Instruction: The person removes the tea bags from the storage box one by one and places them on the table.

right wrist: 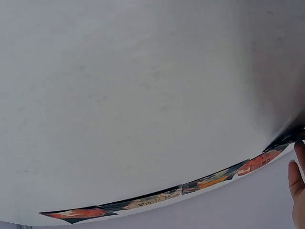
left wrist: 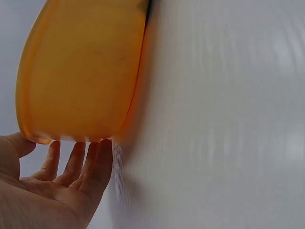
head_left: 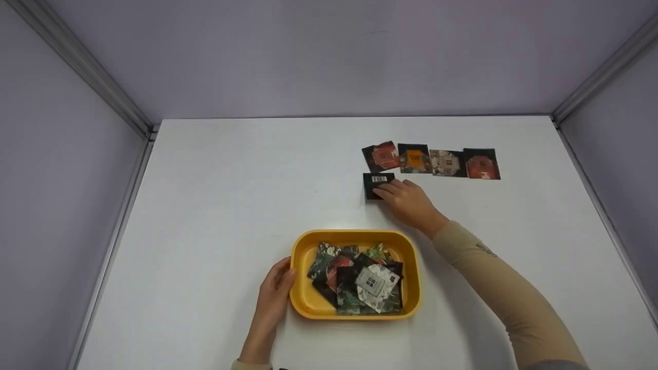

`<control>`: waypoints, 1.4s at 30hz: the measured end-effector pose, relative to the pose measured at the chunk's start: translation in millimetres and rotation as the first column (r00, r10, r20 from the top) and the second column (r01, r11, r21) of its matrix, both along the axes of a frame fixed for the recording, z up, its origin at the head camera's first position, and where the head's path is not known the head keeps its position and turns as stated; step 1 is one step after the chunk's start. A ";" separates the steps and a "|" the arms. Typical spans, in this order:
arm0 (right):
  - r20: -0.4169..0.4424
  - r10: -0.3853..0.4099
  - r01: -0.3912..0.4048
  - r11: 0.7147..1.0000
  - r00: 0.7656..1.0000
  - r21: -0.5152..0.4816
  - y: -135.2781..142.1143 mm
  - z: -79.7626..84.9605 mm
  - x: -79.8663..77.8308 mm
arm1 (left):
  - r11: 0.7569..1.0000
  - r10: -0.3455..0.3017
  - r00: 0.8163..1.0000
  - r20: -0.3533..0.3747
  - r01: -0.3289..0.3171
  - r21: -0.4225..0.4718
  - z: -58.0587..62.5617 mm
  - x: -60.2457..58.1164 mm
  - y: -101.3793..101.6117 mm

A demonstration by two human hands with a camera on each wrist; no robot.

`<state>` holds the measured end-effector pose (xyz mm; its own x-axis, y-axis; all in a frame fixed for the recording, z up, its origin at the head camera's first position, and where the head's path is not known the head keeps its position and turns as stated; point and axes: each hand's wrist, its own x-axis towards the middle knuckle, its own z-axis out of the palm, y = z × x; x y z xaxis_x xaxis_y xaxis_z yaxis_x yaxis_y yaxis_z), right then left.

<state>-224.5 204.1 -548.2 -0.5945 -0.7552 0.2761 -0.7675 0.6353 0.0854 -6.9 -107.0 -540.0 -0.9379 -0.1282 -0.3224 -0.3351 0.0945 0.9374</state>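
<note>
My right hand pinches a small, flat black packet with a white barcode label, just below the leftmost packets of a row. In the right wrist view, this dark packet meets the fingertips at the right edge. The left hand touches the left side of a yellow plastic tray. Seen from the left wrist, its thumb is at the tray's rim and its extended fingers rest against the outer wall. Several printed packets lie overlapping in the tray.
At the back right, flat packets form a row: overlapping red-and-black ones, an orange-labelled one, a beige one and a red one. The white table is bounded by pale panels at the back and sides.
</note>
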 end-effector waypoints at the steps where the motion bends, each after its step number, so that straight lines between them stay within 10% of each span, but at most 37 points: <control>1: 0.013 -0.004 0.004 1.000 1.000 0.007 -0.3 -0.6 0.2 | 1.000 -0.001 1.000 0.003 0.001 0.001 0.4 0.0 -0.2; 22: 0.058 0.029 -0.029 1.000 0.998 -0.004 -2.1 -3.2 2.8 | 1.000 0.012 1.000 0.012 -0.012 0.003 -1.4 -0.2 -1.1; 42: 0.040 0.158 -0.154 0.983 0.987 -0.096 -7.7 55.3 31.0 | 1.000 0.026 0.998 0.058 -0.025 -0.006 -1.9 -1.7 0.4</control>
